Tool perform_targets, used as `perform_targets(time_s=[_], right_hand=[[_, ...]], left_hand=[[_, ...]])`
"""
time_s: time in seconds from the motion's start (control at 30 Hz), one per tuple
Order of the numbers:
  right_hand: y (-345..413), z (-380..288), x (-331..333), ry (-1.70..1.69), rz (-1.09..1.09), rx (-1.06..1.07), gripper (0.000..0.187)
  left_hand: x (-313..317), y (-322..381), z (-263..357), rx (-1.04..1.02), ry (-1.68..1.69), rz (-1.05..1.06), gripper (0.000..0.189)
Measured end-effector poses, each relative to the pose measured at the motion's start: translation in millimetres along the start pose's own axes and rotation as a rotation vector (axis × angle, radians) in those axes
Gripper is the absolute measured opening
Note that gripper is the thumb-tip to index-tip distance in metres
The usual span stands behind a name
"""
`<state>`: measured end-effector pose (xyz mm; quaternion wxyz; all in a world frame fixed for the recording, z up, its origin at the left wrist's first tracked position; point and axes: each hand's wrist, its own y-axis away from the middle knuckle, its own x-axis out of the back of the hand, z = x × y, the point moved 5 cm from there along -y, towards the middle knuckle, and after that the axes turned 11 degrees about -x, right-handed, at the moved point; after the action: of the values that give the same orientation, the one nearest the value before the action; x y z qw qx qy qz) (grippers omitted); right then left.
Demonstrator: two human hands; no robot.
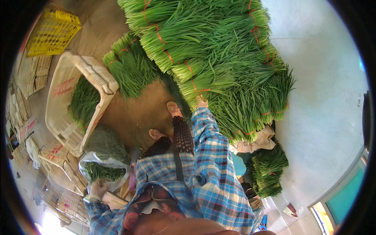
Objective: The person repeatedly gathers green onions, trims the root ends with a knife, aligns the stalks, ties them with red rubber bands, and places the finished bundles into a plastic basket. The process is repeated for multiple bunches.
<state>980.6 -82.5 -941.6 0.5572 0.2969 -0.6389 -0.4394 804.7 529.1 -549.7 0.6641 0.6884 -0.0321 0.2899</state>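
Observation:
My right hand (202, 102) touches the pale cut ends of a tied bundle of garlic chives (199, 85) at the near left edge of a big pile. Its fingers are partly hidden among the stalks, beside a red tie (194, 83). Blurred at lower left, my left hand (98, 188) is by the rim of a clear plastic bag (126, 173). Loose green leaf pieces (104, 171) fill that bag. Whether the left hand holds anything does not show.
A whitish plastic crate (58, 117) lies tipped at left with greens (85, 100) inside. Tied bundles (129, 70) rest on the brown floor (132, 117) beyond. A yellow crate (54, 32) stands far left. More bundles (270, 170) sit at right, near a white wall (317, 88).

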Motion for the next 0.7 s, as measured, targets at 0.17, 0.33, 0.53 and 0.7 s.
perform_targets(time_s=[0.17, 0.33, 0.53, 0.7], right_hand=[[-20, -54, -40, -0.322, 0.164, -0.184, 0.124], [-8, -78, -50, -0.332, 0.382, -0.161, 0.112], [-29, -50, -39, -0.992, -0.100, 0.218, 0.074], [-55, -33, -35, -0.788, 0.073, 0.203, 0.068]], left_hand=[[68, -225, 243, -0.837, 0.101, 0.557, 0.050], [35, -397, 476, -1.002, -0.280, 0.342, 0.071], [-3, -485, 592, -0.818, -0.306, 0.393, 0.113], [-16, -513, 605, -0.626, -0.371, 0.294, 0.128]])
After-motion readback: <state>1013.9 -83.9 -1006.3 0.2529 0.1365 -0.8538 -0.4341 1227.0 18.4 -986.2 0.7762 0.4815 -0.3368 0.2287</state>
